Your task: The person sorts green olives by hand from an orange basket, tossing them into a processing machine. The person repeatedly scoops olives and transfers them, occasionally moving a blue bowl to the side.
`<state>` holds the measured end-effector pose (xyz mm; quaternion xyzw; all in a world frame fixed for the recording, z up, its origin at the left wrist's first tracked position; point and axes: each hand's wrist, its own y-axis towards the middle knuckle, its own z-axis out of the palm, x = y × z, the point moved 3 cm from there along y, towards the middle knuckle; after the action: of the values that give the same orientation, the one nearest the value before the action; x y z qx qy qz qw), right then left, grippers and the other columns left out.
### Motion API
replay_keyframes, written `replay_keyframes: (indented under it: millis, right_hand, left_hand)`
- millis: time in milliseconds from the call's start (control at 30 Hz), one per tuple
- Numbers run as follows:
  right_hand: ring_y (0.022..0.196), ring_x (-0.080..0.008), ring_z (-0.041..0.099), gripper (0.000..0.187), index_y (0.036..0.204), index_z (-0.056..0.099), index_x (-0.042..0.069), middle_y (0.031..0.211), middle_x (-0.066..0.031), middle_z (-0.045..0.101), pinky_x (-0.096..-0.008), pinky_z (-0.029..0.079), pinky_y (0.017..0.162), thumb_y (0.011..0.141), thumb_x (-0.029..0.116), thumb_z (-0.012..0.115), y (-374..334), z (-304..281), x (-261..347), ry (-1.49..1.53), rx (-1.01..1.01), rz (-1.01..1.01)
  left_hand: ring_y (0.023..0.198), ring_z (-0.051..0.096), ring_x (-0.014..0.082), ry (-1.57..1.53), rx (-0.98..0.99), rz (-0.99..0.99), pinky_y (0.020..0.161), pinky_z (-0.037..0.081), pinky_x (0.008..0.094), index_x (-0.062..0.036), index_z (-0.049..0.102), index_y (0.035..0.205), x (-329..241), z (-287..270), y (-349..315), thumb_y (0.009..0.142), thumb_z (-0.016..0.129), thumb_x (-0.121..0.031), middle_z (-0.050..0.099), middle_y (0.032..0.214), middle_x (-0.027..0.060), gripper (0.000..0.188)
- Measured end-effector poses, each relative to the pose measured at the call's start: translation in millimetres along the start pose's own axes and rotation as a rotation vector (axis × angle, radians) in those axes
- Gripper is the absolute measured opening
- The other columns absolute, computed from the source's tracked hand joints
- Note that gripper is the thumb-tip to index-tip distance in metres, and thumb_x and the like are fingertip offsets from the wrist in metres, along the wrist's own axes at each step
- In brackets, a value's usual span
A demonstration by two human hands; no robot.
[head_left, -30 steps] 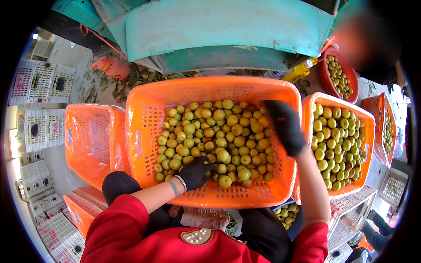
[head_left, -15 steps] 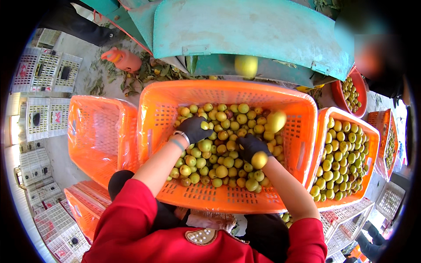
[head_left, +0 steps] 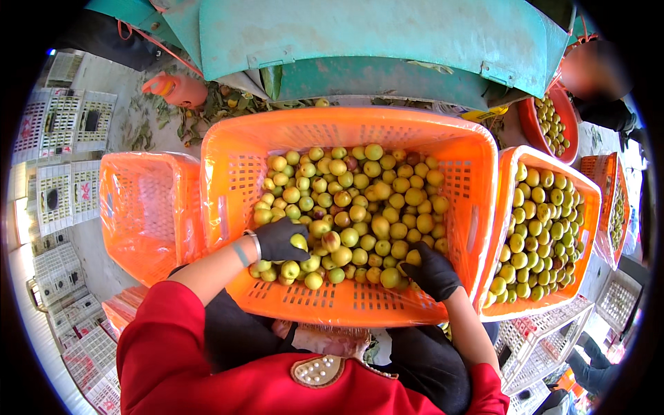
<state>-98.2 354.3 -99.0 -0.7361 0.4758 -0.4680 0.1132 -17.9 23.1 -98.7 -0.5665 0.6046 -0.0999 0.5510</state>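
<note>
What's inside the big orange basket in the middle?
Lots of round, mostly yellow-green fruits, plus the left hand and right hand. Whatever lies beneath the top fruits is hidden.

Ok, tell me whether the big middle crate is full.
Partly full: the fruit lies below the rim of the big middle crate, with perforated orange wall showing above it.

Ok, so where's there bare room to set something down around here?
The orange crate just left of the middle shows no fruit inside. Bare grey floor lies between it and the white crates. The middle crate and right crate are crowded with fruit, and leaves litter the floor near the pink jug.
</note>
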Motion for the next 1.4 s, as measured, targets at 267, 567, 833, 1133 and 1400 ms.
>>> replay_keyframes:
  millis: [267, 567, 833, 1133, 1400]
  right_hand:
    - [0.091, -0.0347, 0.062, 0.059, 0.108, 0.057, -0.003, 0.095, -0.0234, 0.064, -0.0391, 0.049, 0.08, 0.076, 0.046, 0.069, -14, -27, 7, 0.108, 0.178, 0.075]
    - [0.092, -0.0363, 0.062, 0.055, 0.109, 0.058, 0.003, 0.094, -0.0212, 0.065, -0.0407, 0.049, 0.078, 0.076, 0.045, 0.07, -20, -21, -6, 0.054, 0.364, -0.093]
    - [0.088, -0.0395, 0.06, 0.048, 0.099, 0.059, 0.0, 0.09, -0.0233, 0.063, -0.0434, 0.049, 0.076, 0.072, 0.039, 0.071, 9, -45, 3, -0.032, 0.028, -0.037]
    - [0.083, -0.0362, 0.062, 0.047, 0.101, 0.058, 0.0, 0.089, -0.021, 0.063, -0.0401, 0.049, 0.074, 0.071, 0.033, 0.074, 3, -28, -5, 0.014, -0.029, -0.086]
    - [0.086, -0.0308, 0.064, 0.048, 0.103, 0.06, 0.003, 0.091, -0.0168, 0.065, -0.0391, 0.05, 0.076, 0.07, 0.034, 0.075, -23, -4, 29, 0.423, 0.181, -0.269]
  left_hand:
    - [0.083, 0.063, 0.0278, -1.599, 0.108, -0.034, 0.052, 0.056, 0.0352, 0.0008, 0.057, 0.1, 6, 15, -15, 0.088, 0.046, -0.048, 0.059, 0.107, 0.0172, 0.052]
    - [0.091, 0.055, 0.0193, -0.254, 0.296, 0.126, 0.085, 0.042, 0.0322, -0.0058, 0.064, 0.097, -69, 27, 53, 0.08, 0.065, -0.037, 0.06, 0.098, 0.0096, 0.036]
    - [0.119, 0.044, 0.0244, -0.204, 0.569, 0.474, 0.101, 0.035, 0.0338, -0.0186, 0.059, 0.113, -63, 72, 95, 0.085, 0.057, -0.023, 0.05, 0.127, 0.0063, 0.028]
    - [0.112, 0.05, 0.027, -0.564, 0.699, -0.235, 0.067, 0.057, 0.0353, -0.0128, 0.044, 0.133, -97, 67, 28, 0.073, 0.068, -0.045, 0.05, 0.122, 0.0105, 0.072]
    - [0.094, 0.059, 0.0179, -0.854, 0.528, -0.338, 0.08, 0.051, 0.0317, -0.0133, 0.045, 0.134, -83, 72, 38, 0.088, 0.053, -0.033, 0.055, 0.121, 0.008, 0.051]
